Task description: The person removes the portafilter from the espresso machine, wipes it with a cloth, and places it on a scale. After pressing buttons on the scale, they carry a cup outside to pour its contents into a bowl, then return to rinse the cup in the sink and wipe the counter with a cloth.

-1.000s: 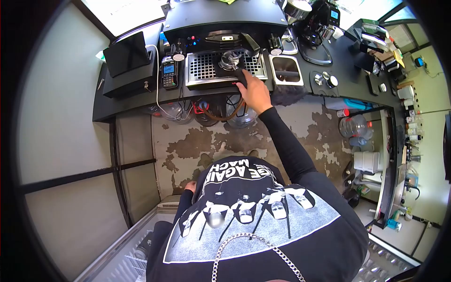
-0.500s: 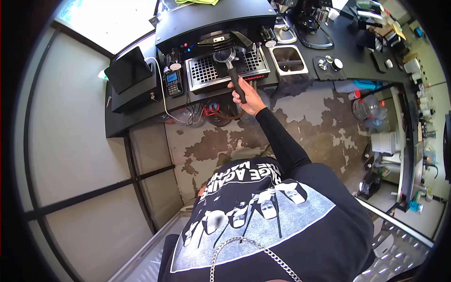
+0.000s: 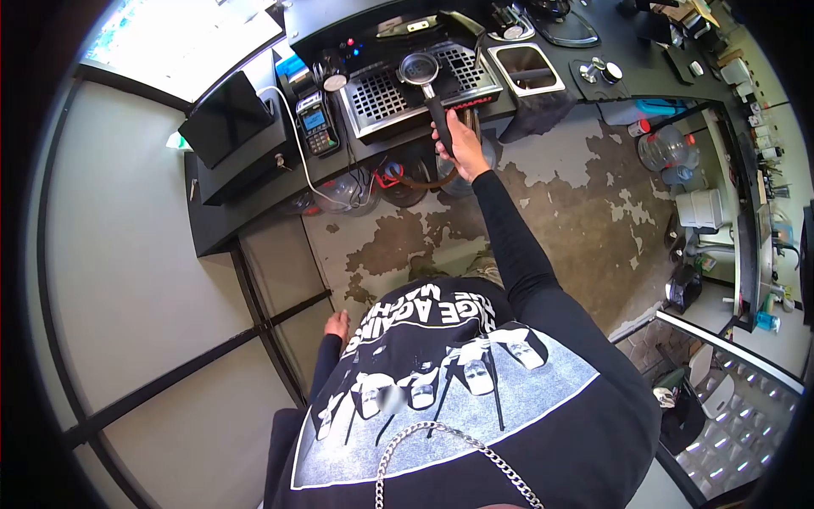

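My right hand is wrapped round the black handle of a portafilter. Its metal basket faces up over the perforated drip tray of the espresso machine. At my left side, beside my shirt, hangs my left hand, small in view; whether its fingers are apart or closed is not clear. Nothing visible touches it.
Left of the machine are a card terminal and a dark tablet. On the right, a small sink and metal tools sit on the black counter. Large bottles stand below.
My right hand has drawn slightly back with the portafilter, whose basket now shows more from above. My left hand has come into view, and the camera view has shifted.
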`<action>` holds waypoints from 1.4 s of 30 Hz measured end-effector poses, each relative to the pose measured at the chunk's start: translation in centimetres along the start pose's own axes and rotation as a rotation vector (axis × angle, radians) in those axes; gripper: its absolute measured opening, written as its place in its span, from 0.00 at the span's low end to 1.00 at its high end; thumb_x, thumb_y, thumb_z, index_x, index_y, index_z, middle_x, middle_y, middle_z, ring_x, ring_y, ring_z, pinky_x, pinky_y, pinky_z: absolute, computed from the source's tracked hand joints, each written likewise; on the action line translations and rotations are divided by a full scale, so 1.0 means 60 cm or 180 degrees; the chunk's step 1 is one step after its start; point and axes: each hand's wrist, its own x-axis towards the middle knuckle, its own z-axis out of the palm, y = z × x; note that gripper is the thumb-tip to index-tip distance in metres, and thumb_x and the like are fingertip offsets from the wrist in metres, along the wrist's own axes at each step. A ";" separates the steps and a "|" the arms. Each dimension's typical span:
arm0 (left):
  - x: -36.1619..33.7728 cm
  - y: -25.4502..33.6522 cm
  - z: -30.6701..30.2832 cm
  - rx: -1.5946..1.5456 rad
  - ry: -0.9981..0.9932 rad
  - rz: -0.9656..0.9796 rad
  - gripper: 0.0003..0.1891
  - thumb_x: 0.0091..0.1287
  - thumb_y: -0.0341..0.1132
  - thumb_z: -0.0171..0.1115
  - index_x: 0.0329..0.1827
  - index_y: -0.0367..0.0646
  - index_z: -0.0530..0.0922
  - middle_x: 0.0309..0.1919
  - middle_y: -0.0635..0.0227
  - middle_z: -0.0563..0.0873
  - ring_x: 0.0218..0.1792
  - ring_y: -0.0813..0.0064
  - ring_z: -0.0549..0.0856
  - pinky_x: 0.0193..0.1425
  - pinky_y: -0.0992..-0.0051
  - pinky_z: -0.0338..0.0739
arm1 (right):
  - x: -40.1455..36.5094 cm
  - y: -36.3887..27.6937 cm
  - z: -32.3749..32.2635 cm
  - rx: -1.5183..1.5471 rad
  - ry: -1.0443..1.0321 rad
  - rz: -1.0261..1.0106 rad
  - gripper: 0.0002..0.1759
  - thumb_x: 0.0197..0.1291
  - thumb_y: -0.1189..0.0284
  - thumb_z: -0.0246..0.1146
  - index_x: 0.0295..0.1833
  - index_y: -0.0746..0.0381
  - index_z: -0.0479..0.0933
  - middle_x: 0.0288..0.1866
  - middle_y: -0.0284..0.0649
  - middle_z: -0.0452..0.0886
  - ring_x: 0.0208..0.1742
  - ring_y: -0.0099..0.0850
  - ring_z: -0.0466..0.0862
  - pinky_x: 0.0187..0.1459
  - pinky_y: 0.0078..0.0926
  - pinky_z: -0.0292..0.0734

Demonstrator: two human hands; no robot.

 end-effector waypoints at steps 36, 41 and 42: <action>-0.056 0.175 0.270 -0.0716 -0.0067 0.0154 0.29 0.72 0.61 0.53 0.55 0.44 0.85 0.50 0.53 0.89 0.54 0.54 0.87 0.60 0.61 0.79 | 0.030 -0.135 -0.051 -0.1881 -0.0265 0.0100 0.27 0.72 0.46 0.59 0.46 0.62 0.79 0.32 0.31 0.79 0.25 0.17 0.73 0.24 0.17 0.66; -0.059 0.181 0.267 -0.0596 -0.0032 0.0030 0.30 0.71 0.62 0.54 0.56 0.45 0.85 0.50 0.53 0.89 0.55 0.54 0.87 0.60 0.61 0.79 | 0.029 -0.128 -0.055 -0.3303 0.0040 -0.0348 0.33 0.72 0.43 0.55 0.40 0.67 0.79 0.27 0.40 0.83 0.32 0.33 0.85 0.37 0.32 0.78; -0.053 0.171 0.274 -0.0544 -0.0100 0.0021 0.30 0.71 0.62 0.54 0.56 0.45 0.85 0.51 0.53 0.89 0.55 0.54 0.87 0.61 0.61 0.79 | 0.027 -0.123 -0.053 -0.3340 0.0075 -0.0323 0.35 0.72 0.41 0.53 0.39 0.68 0.79 0.27 0.43 0.83 0.35 0.40 0.86 0.42 0.36 0.78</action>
